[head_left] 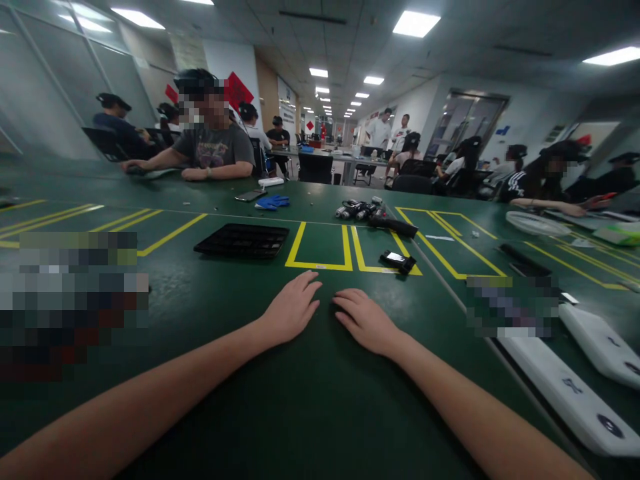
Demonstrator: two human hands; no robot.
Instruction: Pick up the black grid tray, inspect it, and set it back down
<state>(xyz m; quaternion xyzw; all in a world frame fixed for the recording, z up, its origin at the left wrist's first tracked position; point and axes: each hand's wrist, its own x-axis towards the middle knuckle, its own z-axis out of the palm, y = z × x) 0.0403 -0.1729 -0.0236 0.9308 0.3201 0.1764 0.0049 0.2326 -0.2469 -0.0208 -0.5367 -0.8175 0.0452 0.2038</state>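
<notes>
I see an open-plan office — black mesh-backed chairs (315, 169), rectangular white ceiling light panels (417, 24), long green-topped worktables (280, 373) marked with yellow tape.

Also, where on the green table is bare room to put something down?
Between left forearm and right forearm, and inside the yellow frame beside the black tray. Crowded: around the black device and the metal parts behind it.

Bright ceiling panels (417, 24) run down the long office, white walls (233, 63) either side, glass partitions (55, 67) at left, dark chairs (315, 169) behind the green table (280, 400).
</notes>
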